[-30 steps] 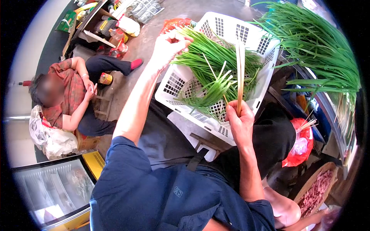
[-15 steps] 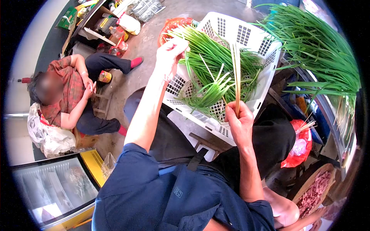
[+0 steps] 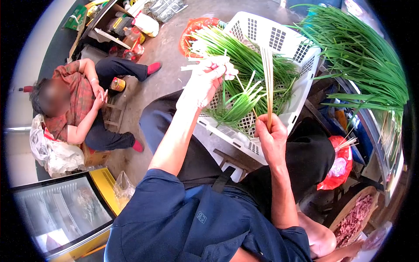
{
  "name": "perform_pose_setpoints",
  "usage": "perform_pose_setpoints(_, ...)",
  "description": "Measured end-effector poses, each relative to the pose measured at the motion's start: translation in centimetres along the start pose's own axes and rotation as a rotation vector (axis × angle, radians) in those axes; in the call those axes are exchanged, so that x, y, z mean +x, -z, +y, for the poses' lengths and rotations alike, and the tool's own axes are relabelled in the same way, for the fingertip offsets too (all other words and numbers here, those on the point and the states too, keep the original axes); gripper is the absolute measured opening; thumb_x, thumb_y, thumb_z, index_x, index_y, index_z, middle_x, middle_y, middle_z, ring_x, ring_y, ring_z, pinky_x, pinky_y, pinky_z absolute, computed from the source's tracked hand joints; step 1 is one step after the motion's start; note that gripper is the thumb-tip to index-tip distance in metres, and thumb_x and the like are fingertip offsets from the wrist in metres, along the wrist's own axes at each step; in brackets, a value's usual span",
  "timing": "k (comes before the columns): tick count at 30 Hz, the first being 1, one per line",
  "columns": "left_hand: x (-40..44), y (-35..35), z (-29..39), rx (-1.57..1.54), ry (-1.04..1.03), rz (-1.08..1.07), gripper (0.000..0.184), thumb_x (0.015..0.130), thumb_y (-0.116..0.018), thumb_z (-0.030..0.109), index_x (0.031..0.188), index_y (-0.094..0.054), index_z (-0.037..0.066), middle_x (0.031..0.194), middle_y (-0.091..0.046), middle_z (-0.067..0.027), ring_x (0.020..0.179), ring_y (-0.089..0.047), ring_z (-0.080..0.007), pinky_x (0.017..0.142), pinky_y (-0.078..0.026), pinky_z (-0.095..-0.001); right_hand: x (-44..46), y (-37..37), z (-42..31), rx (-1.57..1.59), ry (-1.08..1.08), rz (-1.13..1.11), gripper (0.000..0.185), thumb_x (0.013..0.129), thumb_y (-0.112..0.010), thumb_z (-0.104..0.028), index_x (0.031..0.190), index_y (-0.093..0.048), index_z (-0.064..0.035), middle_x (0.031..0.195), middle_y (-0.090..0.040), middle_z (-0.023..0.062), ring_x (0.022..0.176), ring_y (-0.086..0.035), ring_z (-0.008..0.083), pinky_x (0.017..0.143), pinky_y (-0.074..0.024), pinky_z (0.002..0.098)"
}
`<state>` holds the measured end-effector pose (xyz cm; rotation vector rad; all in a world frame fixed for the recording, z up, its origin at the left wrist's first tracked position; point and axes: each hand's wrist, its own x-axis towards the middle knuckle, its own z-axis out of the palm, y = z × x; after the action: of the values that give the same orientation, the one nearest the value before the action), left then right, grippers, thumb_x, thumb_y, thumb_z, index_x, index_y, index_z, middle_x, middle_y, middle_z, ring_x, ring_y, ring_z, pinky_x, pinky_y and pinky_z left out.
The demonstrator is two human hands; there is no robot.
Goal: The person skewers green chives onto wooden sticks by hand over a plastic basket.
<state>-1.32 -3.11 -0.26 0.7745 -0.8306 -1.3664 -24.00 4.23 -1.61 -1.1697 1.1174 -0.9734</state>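
My left hand [image 3: 203, 83] is closed around garlic chives, with a pale stalk end [image 3: 189, 67] poking out on its left side. Its fingertips are close to the tip of a thin skewer; whether they touch cannot be made out. That skewer carries a small bunch of cut chives [image 3: 244, 101] and runs down to my right hand [image 3: 271, 135]. The same right hand grips a bundle of bare bamboo skewers [image 3: 268, 85] pointing upward. Beneath both hands sits a white plastic basket [image 3: 301, 94] holding a heap of long chives [image 3: 235, 50].
A large pile of chives [image 3: 353, 56] lies on a stand at right. Below it are a red bag [image 3: 340, 161] and a basket of sliced meat [image 3: 355, 218]. Another person [image 3: 78, 96] sits at left, above a glass-topped freezer [image 3: 65, 214]. An orange bag [image 3: 192, 32] touches the basket's far side.
My left hand has moved right and down, from the chive ends toward the skewer tip, with chives between its fingers. The right hand stays in place with the skewers.
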Motion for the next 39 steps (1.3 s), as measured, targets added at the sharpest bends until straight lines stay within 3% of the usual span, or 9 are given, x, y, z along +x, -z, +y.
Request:
perform_pose_setpoints(10,0.0,0.7,-0.6,0.009,-0.016,0.091,0.017,0.088,-0.059,0.0,0.105,-0.061,-0.003,0.095,-0.063,-0.0097,0.083,-0.061,-0.019,0.071,-0.049,-0.0296,0.0,0.0,0.0,-0.025,-0.018,-0.011,0.009,0.089,-0.062,-0.01,0.087,-0.06,-0.0022,0.062,-0.055,-0.0014,0.057,-0.051,0.0054,0.053,-0.0424,0.0233)
perform_pose_setpoints(18,-0.4,0.0,-0.2,-0.07,-0.035,0.157,0.02,0.089,-0.058,-0.002,0.108,-0.061,-0.005,0.1,-0.064,-0.0126,0.095,-0.064,-0.0259,0.09,-0.053,-0.0379,0.0,-0.1,0.0,-0.046,-0.021,-0.01,0.009,0.089,-0.061,-0.011,0.086,-0.06,-0.0026,0.061,-0.055,-0.001,0.057,-0.052,0.0055,0.053,-0.0431,0.0235)
perform_pose_setpoints(39,-0.9,-1.6,-0.4,-0.128,-0.127,0.218,0.028,0.086,-0.056,-0.007,0.113,-0.059,-0.005,0.106,-0.064,-0.0112,0.098,-0.061,-0.0205,0.092,-0.049,-0.0325,-0.1,-0.1,0.0,-0.039,-0.023,-0.021,0.008,0.089,-0.061,-0.011,0.087,-0.061,-0.0025,0.062,-0.056,-0.0011,0.056,-0.051,0.0052,0.052,-0.0424,0.0234)
